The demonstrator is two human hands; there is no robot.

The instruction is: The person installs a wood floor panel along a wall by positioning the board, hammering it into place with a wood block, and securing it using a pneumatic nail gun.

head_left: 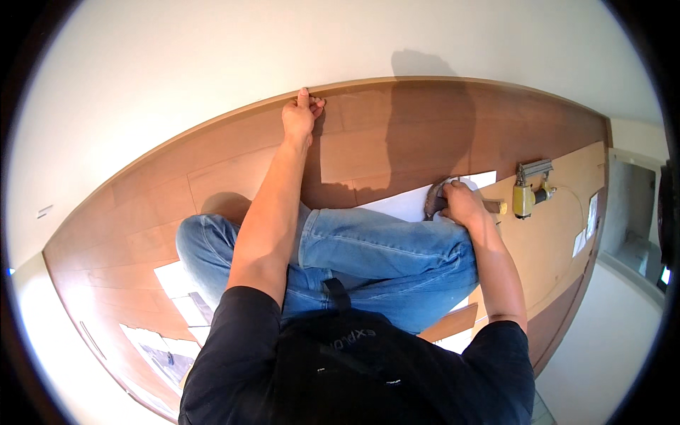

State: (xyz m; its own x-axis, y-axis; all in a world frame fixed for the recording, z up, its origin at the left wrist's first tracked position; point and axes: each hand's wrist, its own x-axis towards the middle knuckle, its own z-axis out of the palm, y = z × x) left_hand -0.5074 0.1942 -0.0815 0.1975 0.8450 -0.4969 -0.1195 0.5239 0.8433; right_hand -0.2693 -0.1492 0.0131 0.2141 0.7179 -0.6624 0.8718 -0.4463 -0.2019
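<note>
At the foot of the white wall, my left hand (300, 120) has its thumb on the top edge of a thin brown skirting board (368, 82), with the other fingers curled beside it. Whether a small item sits in those fingers is hidden. By my right knee, my right hand (464, 203) is closed on what looks like a hammer (433, 201). Its dark head shows left of my fingers, and a light, yellowish handle end shows to the right. Under that hand lies a white sheet (404, 206).
A yellow-green and grey nail gun (525, 198) with a thin hose lies on a tan board (559, 230) to the right. Brown wood flooring (248, 167) runs along the wall. Papers (157, 354) lie at lower left. A doorway (634, 205) stands far right.
</note>
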